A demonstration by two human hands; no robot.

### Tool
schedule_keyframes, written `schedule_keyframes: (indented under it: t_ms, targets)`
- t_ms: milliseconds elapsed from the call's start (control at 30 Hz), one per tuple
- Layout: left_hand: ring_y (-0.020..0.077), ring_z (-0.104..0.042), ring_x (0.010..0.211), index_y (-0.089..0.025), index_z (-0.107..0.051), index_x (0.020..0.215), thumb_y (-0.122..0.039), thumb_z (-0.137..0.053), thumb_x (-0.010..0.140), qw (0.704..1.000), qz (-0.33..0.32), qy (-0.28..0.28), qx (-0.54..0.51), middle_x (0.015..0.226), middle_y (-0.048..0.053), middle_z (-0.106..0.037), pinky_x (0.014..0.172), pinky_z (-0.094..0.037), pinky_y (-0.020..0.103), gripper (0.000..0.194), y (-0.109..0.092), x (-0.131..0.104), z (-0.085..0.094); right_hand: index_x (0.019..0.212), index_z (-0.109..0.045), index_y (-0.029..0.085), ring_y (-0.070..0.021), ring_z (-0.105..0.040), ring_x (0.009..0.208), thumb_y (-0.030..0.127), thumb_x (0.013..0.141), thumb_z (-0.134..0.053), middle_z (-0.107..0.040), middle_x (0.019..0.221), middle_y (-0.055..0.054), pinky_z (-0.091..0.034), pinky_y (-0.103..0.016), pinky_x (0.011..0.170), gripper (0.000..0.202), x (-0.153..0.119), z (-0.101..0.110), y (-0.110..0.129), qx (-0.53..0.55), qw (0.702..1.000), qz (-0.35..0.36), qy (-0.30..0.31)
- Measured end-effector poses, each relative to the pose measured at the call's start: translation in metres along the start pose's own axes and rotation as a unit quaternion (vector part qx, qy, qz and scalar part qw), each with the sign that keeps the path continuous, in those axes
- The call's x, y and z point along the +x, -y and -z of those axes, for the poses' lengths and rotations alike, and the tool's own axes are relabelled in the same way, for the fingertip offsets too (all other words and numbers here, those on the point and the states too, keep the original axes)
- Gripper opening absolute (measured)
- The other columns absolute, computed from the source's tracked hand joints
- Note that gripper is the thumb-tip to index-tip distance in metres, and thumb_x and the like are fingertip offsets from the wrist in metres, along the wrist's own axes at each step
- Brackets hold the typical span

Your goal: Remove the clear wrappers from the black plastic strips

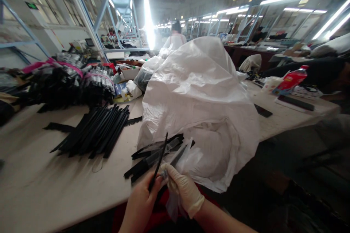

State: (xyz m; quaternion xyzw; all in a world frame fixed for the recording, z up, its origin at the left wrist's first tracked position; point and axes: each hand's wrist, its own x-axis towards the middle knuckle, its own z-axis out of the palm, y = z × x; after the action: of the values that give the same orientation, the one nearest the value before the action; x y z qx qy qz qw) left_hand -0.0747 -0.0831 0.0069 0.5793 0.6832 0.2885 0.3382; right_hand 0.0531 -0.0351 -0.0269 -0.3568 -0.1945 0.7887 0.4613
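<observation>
At the table's near edge, my bare left hand (140,201) is closed round a thin black strip (162,156) that points up and away. My right hand (185,190), in a pale glove, pinches a clear plastic sleeve (172,204) close to the left fingers; its lower part hangs down. Several black strips, some in clear plastic (151,160), lie just beyond my hands. A big white plastic bag (197,83) spreads over the table right behind them. To the left lies a neat row of black strips (95,131).
Bundles of black pieces in plastic (68,80), tied with pink bands, are heaped at the back left. On the right are a red-labelled bottle (292,79), a dark phone-like slab (295,102) and a small dark flat piece (263,110). A person (176,36) is farther back.
</observation>
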Motion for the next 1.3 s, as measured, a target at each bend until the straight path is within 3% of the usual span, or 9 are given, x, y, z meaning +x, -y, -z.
schedule_keyframes:
  t_ms: [133, 267, 433, 567, 700, 833, 967, 1133, 1300]
  targets:
    - [0.0256, -0.067, 0.085, -0.022, -0.066, 0.101, -0.041, -0.042, 0.085, 0.997, -0.002, 0.001, 0.082, 0.092, 0.006, -0.073, 0.072, -0.05, 0.03, 0.034, 0.007, -0.003, 0.004, 0.07, -0.065, 0.017, -0.0084, -0.05, 0.043, 0.044, 0.057, -0.076, -0.055, 0.047, 0.005, -0.041, -0.02, 0.041, 0.032, 0.003, 0.006, 0.015, 0.057, 0.995, 0.029, -0.08]
    - [0.0234, -0.068, 0.085, -0.023, -0.065, 0.102, -0.035, -0.04, 0.088, 0.98, -0.048, -0.014, 0.191, 0.095, 0.006, -0.073, 0.071, -0.05, 0.028, 0.031, 0.012, 0.002, 0.006, 0.066, -0.065, 0.015, -0.0069, -0.046, 0.039, 0.039, 0.053, -0.08, -0.056, 0.048, 0.004, -0.034, -0.018, 0.035, 0.031, 0.006, -0.002, 0.017, 0.064, 0.996, -0.005, -0.07]
    - [0.0264, -0.066, 0.082, -0.02, -0.059, 0.116, -0.014, -0.044, 0.083, 0.911, -0.12, -0.096, 0.382, 0.098, 0.01, -0.071, 0.073, -0.05, 0.036, 0.037, 0.018, 0.035, 0.016, 0.082, -0.067, 0.017, -0.0049, -0.04, 0.033, 0.037, 0.065, -0.073, -0.046, 0.039, 0.01, -0.034, -0.015, 0.034, 0.027, 0.013, 0.009, 0.024, 0.13, 0.99, -0.018, -0.043]
    - [0.0269, -0.06, 0.101, -0.016, -0.058, 0.118, -0.003, -0.041, 0.078, 0.888, -0.162, -0.124, 0.413, 0.116, 0.013, -0.063, 0.085, -0.046, 0.039, 0.046, 0.033, 0.063, 0.014, 0.084, -0.067, 0.015, -0.0102, -0.063, 0.058, 0.019, 0.075, -0.063, -0.07, 0.07, -0.001, -0.052, -0.023, 0.06, 0.011, 0.022, 0.034, 0.04, 0.199, 0.978, -0.061, -0.018]
    - [0.0272, -0.059, 0.101, -0.011, -0.061, 0.112, -0.001, -0.04, 0.075, 0.893, -0.169, -0.118, 0.399, 0.116, 0.016, -0.062, 0.088, -0.046, 0.039, 0.044, 0.039, 0.069, 0.016, 0.093, -0.067, 0.013, -0.0164, -0.064, 0.094, 0.014, 0.077, -0.058, -0.07, 0.097, -0.008, -0.048, -0.029, 0.084, 0.019, 0.02, 0.044, 0.045, 0.196, 0.975, -0.09, 0.054]
    - [0.0275, -0.059, 0.096, -0.011, -0.06, 0.11, -0.008, -0.04, 0.078, 0.938, -0.128, -0.125, 0.296, 0.106, 0.015, -0.065, 0.085, -0.045, 0.039, 0.038, 0.017, 0.051, 0.024, 0.099, -0.066, 0.013, -0.0164, -0.06, 0.102, 0.016, 0.079, -0.055, -0.067, 0.107, -0.008, -0.043, -0.03, 0.092, 0.023, 0.014, 0.035, 0.045, 0.185, 0.973, -0.088, 0.109]
    - [0.0226, -0.062, 0.079, -0.017, -0.066, 0.086, -0.031, -0.044, 0.083, 0.998, -0.042, 0.018, 0.03, 0.084, 0.007, -0.07, 0.073, -0.046, 0.031, 0.026, -0.007, 0.028, 0.001, 0.1, -0.065, 0.015, -0.0178, -0.055, 0.111, 0.018, 0.079, -0.056, -0.065, 0.112, -0.007, -0.038, -0.032, 0.099, 0.024, 0.011, 0.024, 0.044, 0.178, 0.972, -0.063, 0.138]
    - [0.0146, -0.052, 0.058, -0.017, -0.056, 0.066, -0.031, -0.057, 0.069, 0.976, 0.04, 0.089, -0.194, 0.06, -0.002, -0.057, 0.057, -0.04, 0.024, 0.015, -0.009, 0.016, -0.033, 0.099, -0.065, 0.017, -0.0192, -0.055, 0.11, 0.018, 0.073, -0.061, -0.064, 0.113, -0.009, -0.038, -0.033, 0.099, 0.027, 0.006, 0.027, 0.049, 0.123, 0.983, -0.035, 0.135]
    - [0.0115, -0.042, 0.052, -0.019, -0.05, 0.064, -0.036, -0.053, 0.074, 0.978, 0.046, 0.054, -0.195, 0.055, -0.006, -0.047, 0.053, -0.035, 0.023, 0.02, -0.014, 0.012, -0.017, 0.099, -0.064, 0.016, -0.0174, -0.059, 0.103, 0.021, 0.076, -0.06, -0.065, 0.112, -0.009, -0.041, -0.031, 0.094, 0.024, 0.003, 0.032, 0.052, 0.106, 0.987, -0.049, 0.114]
